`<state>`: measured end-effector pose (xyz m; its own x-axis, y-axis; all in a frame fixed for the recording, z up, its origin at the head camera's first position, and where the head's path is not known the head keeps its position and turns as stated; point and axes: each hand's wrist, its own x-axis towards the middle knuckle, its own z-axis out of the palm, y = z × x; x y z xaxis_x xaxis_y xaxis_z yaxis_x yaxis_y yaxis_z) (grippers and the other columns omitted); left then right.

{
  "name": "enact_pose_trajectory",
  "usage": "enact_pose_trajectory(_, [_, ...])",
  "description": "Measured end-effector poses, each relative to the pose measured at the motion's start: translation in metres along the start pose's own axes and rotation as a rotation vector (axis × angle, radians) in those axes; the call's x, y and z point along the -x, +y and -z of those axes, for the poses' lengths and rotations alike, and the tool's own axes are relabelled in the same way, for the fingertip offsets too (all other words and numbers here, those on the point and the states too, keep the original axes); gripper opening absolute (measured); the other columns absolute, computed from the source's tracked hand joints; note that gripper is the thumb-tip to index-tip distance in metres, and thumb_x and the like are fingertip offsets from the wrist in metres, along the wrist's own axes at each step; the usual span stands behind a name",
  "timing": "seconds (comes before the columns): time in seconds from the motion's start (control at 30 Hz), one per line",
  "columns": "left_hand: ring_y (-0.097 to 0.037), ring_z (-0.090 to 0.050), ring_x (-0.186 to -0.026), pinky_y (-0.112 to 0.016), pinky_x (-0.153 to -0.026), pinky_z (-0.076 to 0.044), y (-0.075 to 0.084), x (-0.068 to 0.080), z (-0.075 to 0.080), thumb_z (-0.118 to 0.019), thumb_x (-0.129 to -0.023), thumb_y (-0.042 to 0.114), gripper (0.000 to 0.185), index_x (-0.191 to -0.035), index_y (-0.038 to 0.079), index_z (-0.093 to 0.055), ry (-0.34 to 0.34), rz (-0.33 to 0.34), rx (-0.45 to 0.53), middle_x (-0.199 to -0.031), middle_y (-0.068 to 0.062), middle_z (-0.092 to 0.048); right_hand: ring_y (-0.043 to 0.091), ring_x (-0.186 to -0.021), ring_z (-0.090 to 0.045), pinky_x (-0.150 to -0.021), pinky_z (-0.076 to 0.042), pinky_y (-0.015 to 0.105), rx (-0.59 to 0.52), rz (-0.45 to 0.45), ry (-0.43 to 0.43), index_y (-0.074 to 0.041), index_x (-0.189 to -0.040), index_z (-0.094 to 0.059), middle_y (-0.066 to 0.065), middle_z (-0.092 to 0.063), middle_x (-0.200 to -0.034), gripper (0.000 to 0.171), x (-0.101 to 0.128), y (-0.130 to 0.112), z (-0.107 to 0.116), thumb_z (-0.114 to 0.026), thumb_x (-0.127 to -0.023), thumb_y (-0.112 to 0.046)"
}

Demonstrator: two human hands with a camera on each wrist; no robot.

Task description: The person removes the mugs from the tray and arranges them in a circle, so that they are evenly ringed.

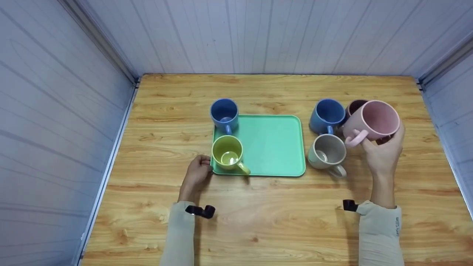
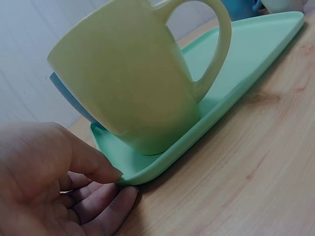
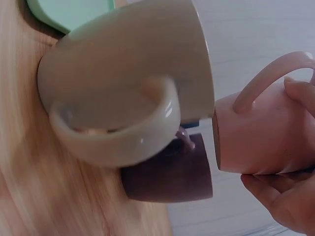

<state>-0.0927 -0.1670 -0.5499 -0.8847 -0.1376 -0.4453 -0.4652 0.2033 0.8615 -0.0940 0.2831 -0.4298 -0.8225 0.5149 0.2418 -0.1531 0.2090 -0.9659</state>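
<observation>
My right hand (image 1: 382,149) holds a pink mug (image 1: 373,122) lifted and tilted above the table's right side; the fingers wrap its body, seen too in the right wrist view on the pink mug (image 3: 261,137). Under and beside it stand a beige mug (image 1: 328,152), a blue mug (image 1: 327,115) and a dark maroon mug (image 1: 355,106). My left hand (image 1: 198,171) pinches the near left corner of the green tray (image 1: 273,144), thumb on top and fingers beneath the tray's corner (image 2: 133,179). A yellow-green mug (image 1: 228,154) and another blue mug (image 1: 224,112) stand on the tray's left side.
The wooden table (image 1: 258,218) is boxed in by pale panel walls at the left, back and right. The beige mug (image 3: 128,93) fills the right wrist view with the maroon mug (image 3: 172,177) behind it.
</observation>
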Motion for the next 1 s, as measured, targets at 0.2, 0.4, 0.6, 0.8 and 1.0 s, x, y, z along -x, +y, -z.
enact_pose_trajectory(0.2, [-0.019,-0.051,-0.090,-0.024,-0.077,-0.045,0.001,0.001,0.000,-0.050,-0.076,-0.008,0.033,-0.109,-0.004,-0.055,0.010,-0.021,-0.037,-0.100,-0.012,-0.055,0.027,-0.116,-0.050,-0.090,-0.047,0.022,-0.052,-0.006,0.037,-0.011,-0.140,-0.041,0.013,-0.048,-0.133,0.093,0.000,0.009,0.012,-0.083,-0.059,0.006])
enact_pose_trajectory(0.4, [-0.017,-0.050,-0.087,-0.024,-0.074,-0.047,0.001,0.002,0.001,-0.049,-0.078,-0.009,0.033,-0.110,-0.005,-0.054,-0.002,-0.014,-0.012,-0.100,-0.011,-0.053,0.024,-0.115,-0.051,-0.091,-0.047,0.020,-0.025,-0.060,0.067,-0.016,-0.141,-0.040,0.010,-0.049,-0.133,0.094,0.003,0.022,0.022,-0.083,-0.060,0.005])
enact_pose_trajectory(0.6, [-0.016,-0.049,-0.086,-0.024,-0.071,-0.048,0.002,0.002,0.001,-0.050,-0.080,-0.008,0.032,-0.111,-0.004,-0.053,-0.010,0.009,-0.006,-0.101,-0.010,-0.052,0.026,-0.112,-0.050,-0.084,-0.047,0.018,-0.100,-0.059,0.068,-0.013,-0.139,-0.040,0.012,-0.048,-0.132,0.093,0.011,0.036,0.029,-0.082,-0.059,0.009])
enact_pose_trajectory(0.8, [-0.018,-0.051,-0.089,-0.024,-0.074,-0.047,0.002,0.001,0.001,-0.051,-0.079,-0.007,0.033,-0.112,-0.003,-0.054,0.001,0.017,-0.036,-0.103,-0.011,-0.053,0.027,-0.113,-0.050,-0.084,-0.047,0.018,-0.098,-0.069,0.074,-0.010,-0.139,-0.040,0.013,-0.048,-0.130,0.091,0.018,0.049,0.035,-0.081,-0.059,0.010])
enact_pose_trajectory(1.0, [-0.018,-0.051,-0.091,-0.024,-0.076,-0.047,0.001,0.002,0.001,-0.050,-0.079,-0.007,0.034,-0.113,-0.003,-0.054,-0.003,0.009,-0.040,-0.104,-0.012,-0.054,0.027,-0.116,-0.048,-0.087,-0.047,0.017,-0.026,-0.123,0.064,-0.012,-0.141,-0.038,0.012,-0.046,-0.132,0.093,0.024,0.067,0.038,-0.081,-0.061,0.009])
